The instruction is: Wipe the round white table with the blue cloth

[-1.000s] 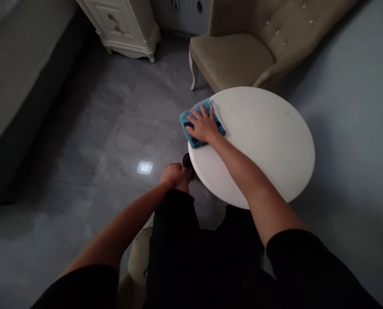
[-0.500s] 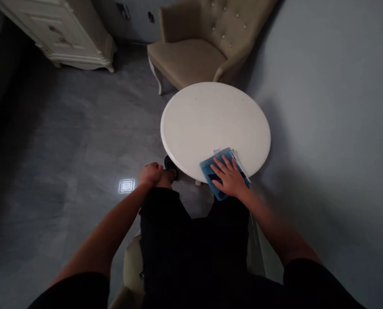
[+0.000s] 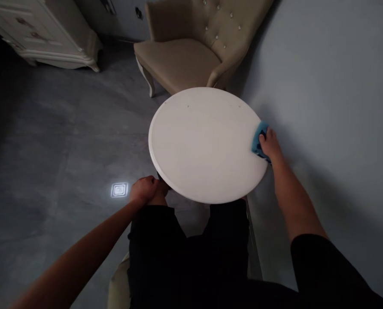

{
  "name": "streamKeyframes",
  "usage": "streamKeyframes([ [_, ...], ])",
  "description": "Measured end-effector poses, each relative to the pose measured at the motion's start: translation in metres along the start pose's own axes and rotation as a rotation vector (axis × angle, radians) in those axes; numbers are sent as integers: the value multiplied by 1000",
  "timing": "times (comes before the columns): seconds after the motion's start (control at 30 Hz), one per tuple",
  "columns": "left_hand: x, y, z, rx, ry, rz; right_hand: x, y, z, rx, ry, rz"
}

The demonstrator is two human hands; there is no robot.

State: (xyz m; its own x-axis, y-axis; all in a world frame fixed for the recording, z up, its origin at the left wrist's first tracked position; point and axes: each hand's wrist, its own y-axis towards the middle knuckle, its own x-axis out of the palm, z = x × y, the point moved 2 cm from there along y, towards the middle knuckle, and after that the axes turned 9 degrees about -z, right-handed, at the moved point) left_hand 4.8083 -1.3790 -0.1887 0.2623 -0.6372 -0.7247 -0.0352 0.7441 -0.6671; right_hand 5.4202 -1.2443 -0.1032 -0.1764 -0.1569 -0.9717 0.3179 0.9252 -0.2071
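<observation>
My right hand (image 3: 270, 143) is closed around a blue cloth (image 3: 257, 138) with dark patches. It presses the cloth against the right rim of a round white table (image 3: 204, 141), close to the wall. Part of the cloth hangs over the edge, and the palm hides some of it. My left hand (image 3: 143, 189) rests in a loose fist on my left knee, left of the table's near edge. Whether anything is inside that fist cannot be seen.
A tan tufted armchair (image 3: 181, 60) stands right behind the table. The grey wall (image 3: 333, 94) runs close along the right side. A white cabinet (image 3: 53, 34) is at the far left, and a bright square light patch (image 3: 119, 189) lies on the floor (image 3: 91, 150).
My right hand has moved with the cloth from the table's near edge to its right rim. Its spread fingers have curled around the cloth. The left hand stays on the knee.
</observation>
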Motion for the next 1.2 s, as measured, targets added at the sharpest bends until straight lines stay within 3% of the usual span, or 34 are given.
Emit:
streamKeyframes([
  [0.13,-6,4,3,-4,4,-15,-17,80,-54,77,25,-7],
  [0.27,-11,9,0,-22,-13,-38,-25,149,-133,129,13,-2],
  [0.4,-15,12,-3,-27,-21,-35,-22,192,-234,-11,-95,-8],
  [0.47,-16,12,-5,-30,-21,-35,-15,194,-291,-164,-153,-9],
  [0.57,-15,14,-7,-40,-20,-32,1,169,-377,-410,-94,-3],
  [0.67,-14,14,-7,-48,-4,-20,20,117,-445,-609,27,-57],
  [0.73,-12,12,-7,-52,2,-14,33,71,-474,-731,45,-113],
  [0.83,-10,8,-6,-56,3,-5,46,-7,-485,-934,24,-139],
  [0.93,-7,2,-6,-53,3,16,54,-87,-460,-1065,-14,-132],
  [1.1,-4,-12,-5,-53,-31,40,61,-204,-366,-1167,-135,-78],
  [1.2,0,-17,-1,-29,-13,25,65,-259,-293,-1134,-176,-46],
])
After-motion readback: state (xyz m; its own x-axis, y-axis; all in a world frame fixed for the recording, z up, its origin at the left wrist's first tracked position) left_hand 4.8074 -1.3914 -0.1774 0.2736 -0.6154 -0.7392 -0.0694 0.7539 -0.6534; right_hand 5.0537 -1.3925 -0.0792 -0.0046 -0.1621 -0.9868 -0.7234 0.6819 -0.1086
